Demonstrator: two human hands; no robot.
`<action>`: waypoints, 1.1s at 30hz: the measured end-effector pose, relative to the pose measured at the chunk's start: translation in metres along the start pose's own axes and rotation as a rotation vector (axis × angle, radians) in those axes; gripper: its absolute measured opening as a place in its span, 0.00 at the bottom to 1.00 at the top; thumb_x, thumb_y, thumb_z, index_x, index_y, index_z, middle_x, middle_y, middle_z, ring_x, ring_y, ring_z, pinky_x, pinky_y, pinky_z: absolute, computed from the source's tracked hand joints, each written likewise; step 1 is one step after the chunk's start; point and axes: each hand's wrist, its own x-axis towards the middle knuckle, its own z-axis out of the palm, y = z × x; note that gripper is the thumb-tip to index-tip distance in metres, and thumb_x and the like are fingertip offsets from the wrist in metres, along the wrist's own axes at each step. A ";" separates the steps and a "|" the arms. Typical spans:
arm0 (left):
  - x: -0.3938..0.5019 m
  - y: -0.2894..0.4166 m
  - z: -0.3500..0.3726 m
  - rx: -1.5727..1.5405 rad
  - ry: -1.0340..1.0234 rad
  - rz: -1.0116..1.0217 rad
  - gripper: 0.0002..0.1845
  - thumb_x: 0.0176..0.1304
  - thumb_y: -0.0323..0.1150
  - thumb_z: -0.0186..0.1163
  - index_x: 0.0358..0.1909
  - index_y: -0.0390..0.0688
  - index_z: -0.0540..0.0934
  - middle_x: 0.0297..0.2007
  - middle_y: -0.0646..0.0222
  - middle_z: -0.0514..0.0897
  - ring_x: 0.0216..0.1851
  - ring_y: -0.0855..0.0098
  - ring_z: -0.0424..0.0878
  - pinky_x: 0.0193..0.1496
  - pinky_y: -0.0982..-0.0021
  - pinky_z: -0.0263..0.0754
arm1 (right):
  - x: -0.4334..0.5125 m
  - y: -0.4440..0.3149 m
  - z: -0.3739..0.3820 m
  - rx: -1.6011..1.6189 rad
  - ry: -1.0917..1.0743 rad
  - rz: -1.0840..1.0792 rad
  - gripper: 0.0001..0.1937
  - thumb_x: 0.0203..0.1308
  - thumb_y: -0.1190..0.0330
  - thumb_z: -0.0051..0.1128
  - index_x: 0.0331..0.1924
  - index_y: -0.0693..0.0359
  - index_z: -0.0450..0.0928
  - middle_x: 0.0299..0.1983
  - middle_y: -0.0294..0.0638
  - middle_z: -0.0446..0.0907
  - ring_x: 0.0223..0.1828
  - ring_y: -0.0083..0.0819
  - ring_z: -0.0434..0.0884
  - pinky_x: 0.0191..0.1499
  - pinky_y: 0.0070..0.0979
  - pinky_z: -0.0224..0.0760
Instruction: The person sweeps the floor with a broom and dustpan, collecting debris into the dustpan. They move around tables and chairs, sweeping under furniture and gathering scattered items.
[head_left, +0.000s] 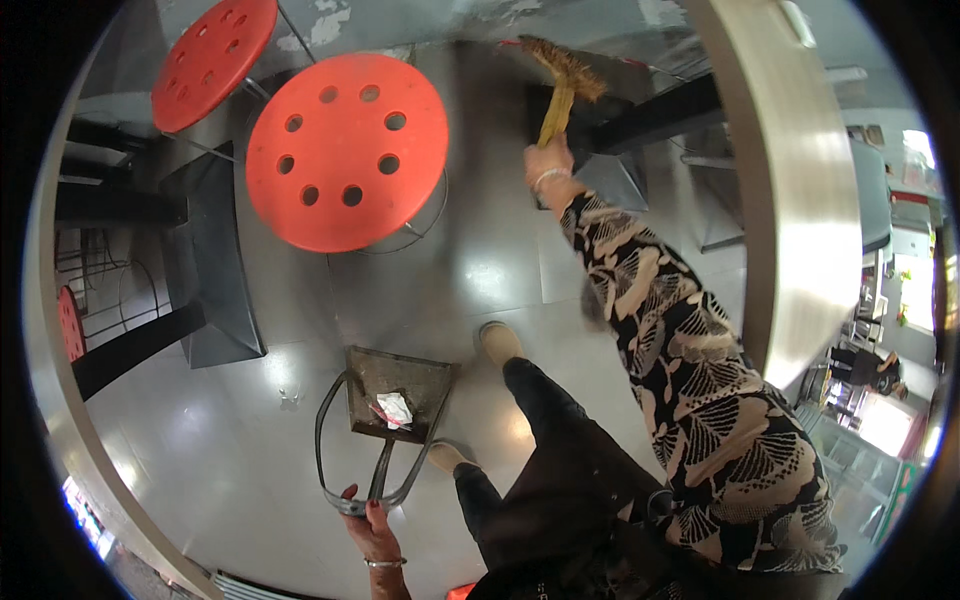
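Note:
My right hand (549, 161) is closed around the yellow handle of a short straw broom (564, 79), stretched out towards the wall, with the bristles over the floor by a table base. At the lower middle, my left hand (370, 525) holds the hoop-shaped handle of a dustpan (361, 371). The pan rests near my feet, and a crumpled white paper (394, 409) with something thin and red lies in it. Thin red scraps show on the floor on either side of the bristles.
A red round stool (345, 154) with holes stands ahead, another red stool (214, 64) behind it at the left. A table edge (802, 195) runs along the right, another along the left. Dark table bases (214, 262) stand on the tiled floor. A person (866, 371) is far off at the right.

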 end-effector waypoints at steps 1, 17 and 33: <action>0.000 0.001 -0.003 0.050 0.034 -0.002 0.33 0.63 0.52 0.62 0.60 0.38 0.66 0.32 0.77 0.72 0.32 0.81 0.67 0.37 0.80 0.64 | 0.023 0.003 0.009 -0.025 0.059 -0.033 0.27 0.63 0.59 0.51 0.64 0.59 0.63 0.43 0.56 0.81 0.45 0.49 0.81 0.50 0.38 0.73; 0.023 -0.030 0.023 0.142 0.014 -0.026 0.40 0.58 0.57 0.66 0.61 0.38 0.64 0.34 0.77 0.71 0.37 0.79 0.68 0.48 0.75 0.63 | -0.127 0.186 0.013 -0.198 -0.474 -0.026 0.39 0.62 0.70 0.48 0.75 0.48 0.40 0.55 0.58 0.67 0.48 0.50 0.77 0.49 0.44 0.73; 0.029 -0.048 0.015 0.116 -0.035 0.116 0.23 0.70 0.43 0.55 0.57 0.37 0.68 0.36 0.72 0.72 0.36 0.79 0.68 0.42 0.76 0.68 | -0.138 0.153 -0.004 -0.374 -0.568 -0.065 0.29 0.68 0.70 0.40 0.71 0.50 0.47 0.52 0.63 0.75 0.51 0.60 0.79 0.53 0.48 0.75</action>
